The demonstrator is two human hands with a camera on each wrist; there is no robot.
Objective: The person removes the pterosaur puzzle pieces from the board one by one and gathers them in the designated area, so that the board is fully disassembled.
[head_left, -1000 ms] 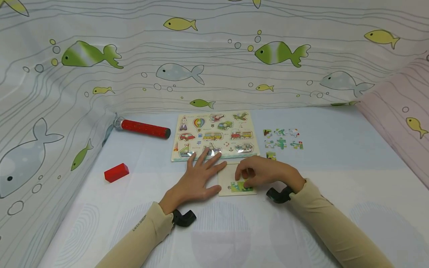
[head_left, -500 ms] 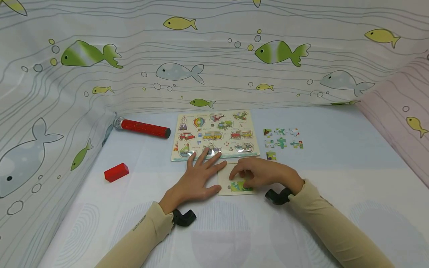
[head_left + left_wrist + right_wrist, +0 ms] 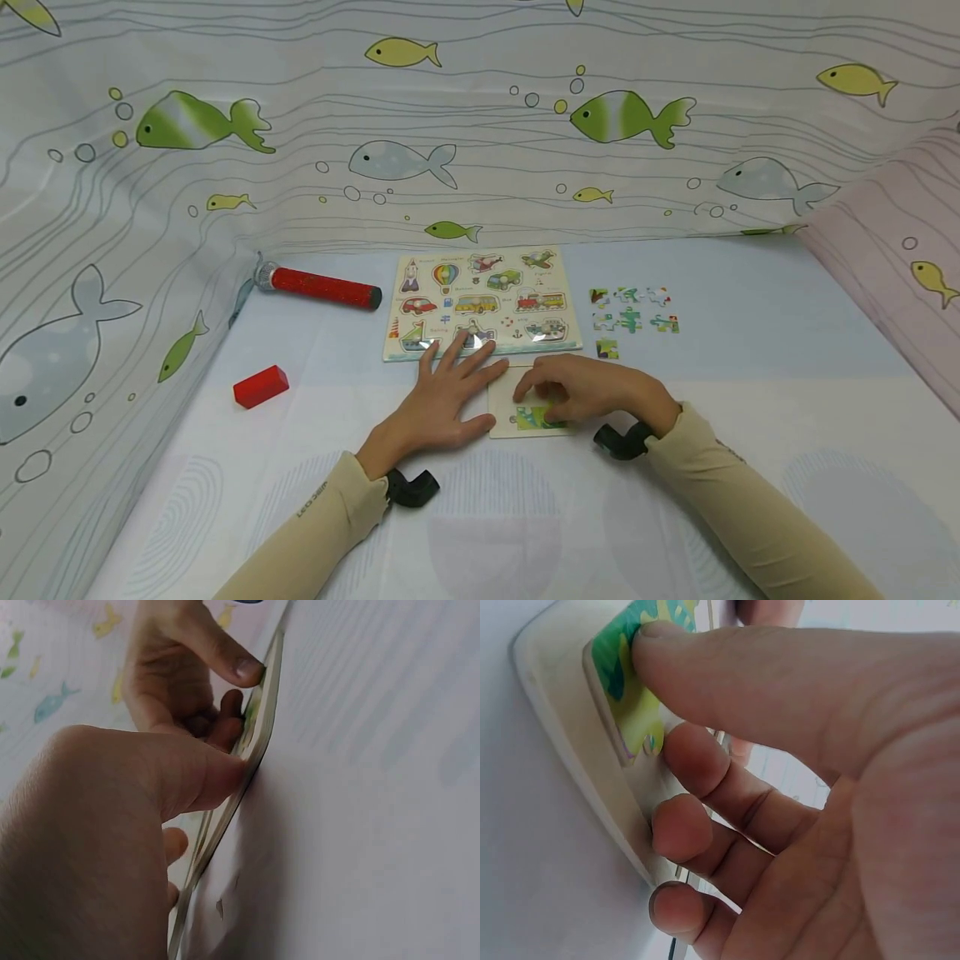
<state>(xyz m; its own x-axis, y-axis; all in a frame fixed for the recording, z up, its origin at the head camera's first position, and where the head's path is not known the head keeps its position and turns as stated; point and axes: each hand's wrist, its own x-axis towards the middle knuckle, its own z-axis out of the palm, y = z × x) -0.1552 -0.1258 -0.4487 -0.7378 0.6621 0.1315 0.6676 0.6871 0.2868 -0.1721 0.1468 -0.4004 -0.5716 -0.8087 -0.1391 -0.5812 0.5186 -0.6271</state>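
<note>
In the head view my left hand (image 3: 442, 404) lies flat with spread fingers. Its fingertips rest on the vehicle picture board (image 3: 483, 304), and its thumb touches the left edge of a small cream puzzle board (image 3: 504, 387). My right hand (image 3: 592, 387) is over that small board. Its thumb presses on a green and yellow puzzle piece (image 3: 626, 690) in the right wrist view, while the other fingers are bent loosely beside it. A short strip of joined pieces (image 3: 531, 418) lies along the board's lower side, partly hidden by the right thumb.
Several loose puzzle pieces (image 3: 630, 321) lie in rows right of the vehicle board. A red flashlight-like cylinder (image 3: 322, 287) lies at the back left, with a red block (image 3: 261, 387) nearer. Fish-printed cloth (image 3: 480, 125) rises behind the table.
My right hand has shifted slightly left, its index finger reaching further left over the small board. The right thumb remains on the puzzle piece. My left hand has not moved.
</note>
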